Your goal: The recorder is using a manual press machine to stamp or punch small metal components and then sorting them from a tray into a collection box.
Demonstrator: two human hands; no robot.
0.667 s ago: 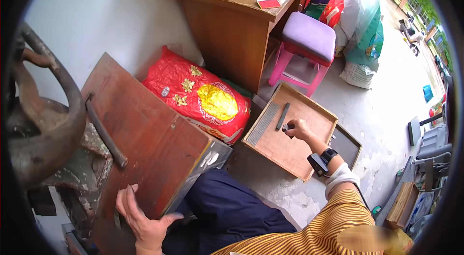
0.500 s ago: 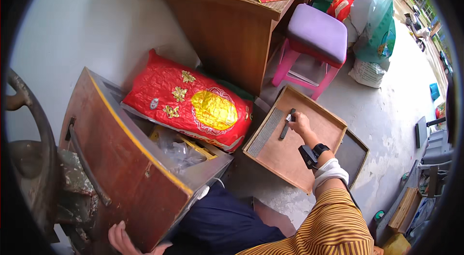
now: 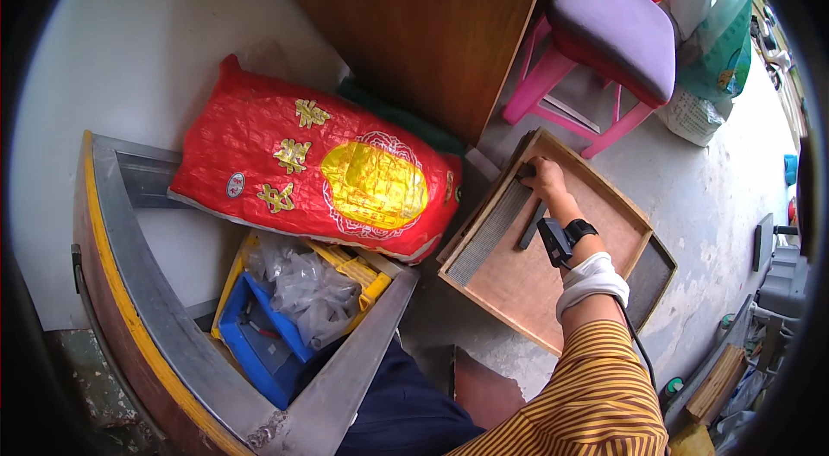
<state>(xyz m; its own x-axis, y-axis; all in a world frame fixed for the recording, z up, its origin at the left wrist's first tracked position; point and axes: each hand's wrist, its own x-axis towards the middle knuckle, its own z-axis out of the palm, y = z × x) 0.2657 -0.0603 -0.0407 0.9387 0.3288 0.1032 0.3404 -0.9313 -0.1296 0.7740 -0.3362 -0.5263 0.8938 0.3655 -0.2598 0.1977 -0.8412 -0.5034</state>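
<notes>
Now your right hand (image 3: 546,180)'s grip pinches a dark block (image 3: 526,170) at the wooden tray (image 3: 525,288)'s eleven o'clock; lower it level, clear of the dark bar (image 3: 532,228). Left grip: unseen, can't tell.

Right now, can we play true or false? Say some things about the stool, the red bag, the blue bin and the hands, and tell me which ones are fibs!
1. The stool has a purple seat and pink legs. True.
2. The red bag stands upright. False: the red bag is lying down.
3. The right hand holds a dark piece at the wooden tray. True.
4. Both hands can be seen. False: only the right hand shows.
5. The blue bin is inside the wooden tray. False: the blue bin is left of it, next to clear plastic bags.
6. A black band goes around the right wrist. True.
</notes>
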